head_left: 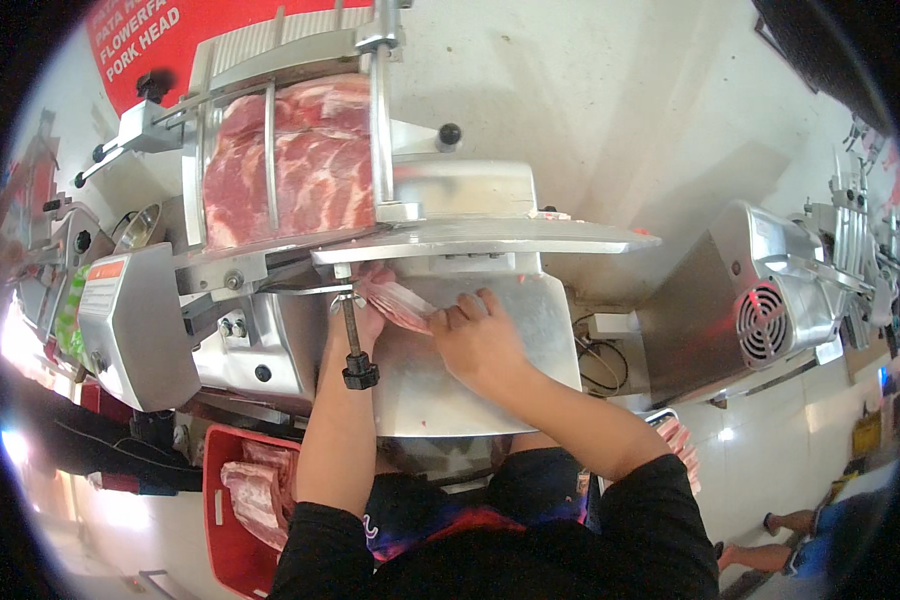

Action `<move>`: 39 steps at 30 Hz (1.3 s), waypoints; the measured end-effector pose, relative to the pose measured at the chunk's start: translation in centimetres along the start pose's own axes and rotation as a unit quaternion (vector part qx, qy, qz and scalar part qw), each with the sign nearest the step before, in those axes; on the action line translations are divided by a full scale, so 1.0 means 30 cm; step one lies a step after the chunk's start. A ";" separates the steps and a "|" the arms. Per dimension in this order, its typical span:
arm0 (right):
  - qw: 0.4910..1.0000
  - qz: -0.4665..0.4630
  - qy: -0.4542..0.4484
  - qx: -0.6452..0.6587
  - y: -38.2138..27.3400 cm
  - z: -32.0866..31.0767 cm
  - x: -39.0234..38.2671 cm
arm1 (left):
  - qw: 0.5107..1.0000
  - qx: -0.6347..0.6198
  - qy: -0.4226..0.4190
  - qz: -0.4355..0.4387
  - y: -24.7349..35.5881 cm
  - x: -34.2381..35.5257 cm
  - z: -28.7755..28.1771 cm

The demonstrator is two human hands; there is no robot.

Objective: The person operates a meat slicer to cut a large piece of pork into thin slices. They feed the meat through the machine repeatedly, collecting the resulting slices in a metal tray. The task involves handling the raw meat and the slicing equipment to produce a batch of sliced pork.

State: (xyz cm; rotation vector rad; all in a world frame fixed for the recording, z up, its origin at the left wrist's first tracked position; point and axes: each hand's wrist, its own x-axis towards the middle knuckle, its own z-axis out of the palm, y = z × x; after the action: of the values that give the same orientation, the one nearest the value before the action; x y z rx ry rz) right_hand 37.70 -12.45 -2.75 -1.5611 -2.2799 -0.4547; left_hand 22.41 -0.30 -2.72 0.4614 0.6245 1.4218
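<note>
Both hands meet at the thin pink slice of raw meat [398, 303] on the slicer's flat steel receiving tray [540, 330], just under the blade guard. Slice runs diagonally, upper left to lower right. Left hand [368, 312] pinches its upper end; right hand [478, 340], fingers curled, presses its lower end. Meat looks limp, marbled, wet.

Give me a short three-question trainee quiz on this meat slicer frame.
1. True or false: both hands touch the thin meat slice on the slicer's steel tray.
2. What colour is the crate of meat pieces at lower left?
3. Where is the big slab of meat? A) clamped in the slicer carriage B) on the floor

Key: 1 true, left hand and right hand; 2 red; 3 A.
</note>
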 end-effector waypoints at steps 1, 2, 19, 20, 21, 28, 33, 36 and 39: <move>1.000 0.001 -0.012 -0.002 0.001 -0.016 -0.022 | 0.999 -0.018 -0.028 0.006 -0.001 0.017 -0.015; 1.000 0.002 -0.024 -0.004 0.000 -0.031 -0.041 | 0.995 -0.069 -0.069 -0.009 -0.004 0.027 -0.035; 0.969 0.037 0.124 0.209 -0.035 -0.051 0.205 | 0.982 0.004 -0.190 0.002 -0.029 0.088 -0.122; 0.970 0.031 0.137 0.199 -0.029 -0.035 0.204 | 0.988 0.024 -0.151 -0.004 -0.041 0.105 -0.132; 0.970 0.025 0.150 0.188 -0.024 -0.022 0.201 | 0.988 0.014 -0.151 -0.009 -0.049 0.118 -0.147; 0.992 -0.085 0.092 0.010 0.024 0.019 0.091 | 0.997 0.014 -0.079 -0.007 -0.023 0.048 -0.077; 0.996 -0.078 -0.014 0.050 0.040 -0.017 -0.003 | 0.992 -0.041 -0.117 -0.025 -0.023 0.044 -0.065; 0.992 -0.089 0.006 0.094 0.034 -0.039 -0.053 | 0.993 -0.046 -0.106 -0.035 -0.024 0.041 -0.069; 0.990 -0.097 0.006 0.098 0.021 -0.064 -0.083 | 0.989 -0.090 -0.106 -0.054 -0.015 0.057 -0.085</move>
State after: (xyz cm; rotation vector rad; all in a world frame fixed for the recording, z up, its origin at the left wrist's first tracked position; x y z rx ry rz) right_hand 39.30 -15.14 -2.09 -1.2459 -2.3974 -0.2766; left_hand 21.15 1.15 -5.15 0.4212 0.3413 1.2921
